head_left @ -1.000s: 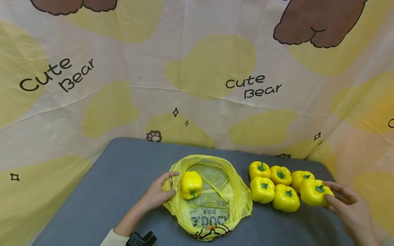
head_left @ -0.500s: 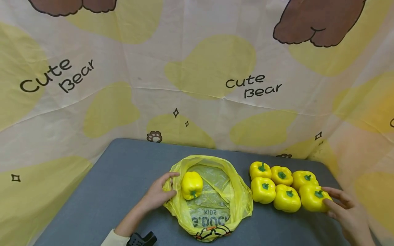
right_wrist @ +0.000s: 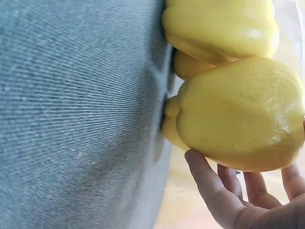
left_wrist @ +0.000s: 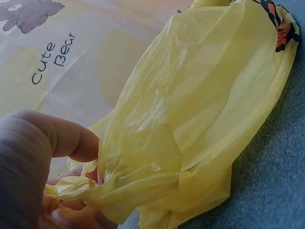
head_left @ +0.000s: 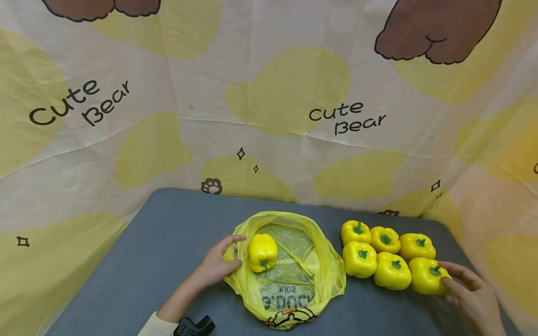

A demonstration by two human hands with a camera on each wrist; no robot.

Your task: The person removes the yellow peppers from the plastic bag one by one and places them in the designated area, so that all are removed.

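A yellow plastic bag point(head_left: 329, 280) stands with its mouth spread wide in the middle of the table. My left hand point(head_left: 218, 263) grips its left rim; in the left wrist view, the bunched plastic point(left_wrist: 143, 191) passes between thumb and fingers. One yellow bell pepper point(head_left: 262, 252) lies inside the bag, near that hand. At the right end of the front row, my right hand point(head_left: 475, 289) holds another yellow bell pepper point(head_left: 426, 276) from its right side. The right wrist view shows this pepper point(right_wrist: 243, 114) close above the tabletop; whether it touches is unclear.
Several more yellow bell peppers point(head_left: 392, 270) stand in two rows just right of the bag, stems up. A patterned cloth point(head_left: 269, 140) hangs along the back and side edges of the grey table point(head_left: 176, 219). A black device point(head_left: 194, 326) is on the left wrist.
My right hand has brought its pepper down and slightly nearer to me, to the end of the front row. The left hand and the bag have stayed in place.
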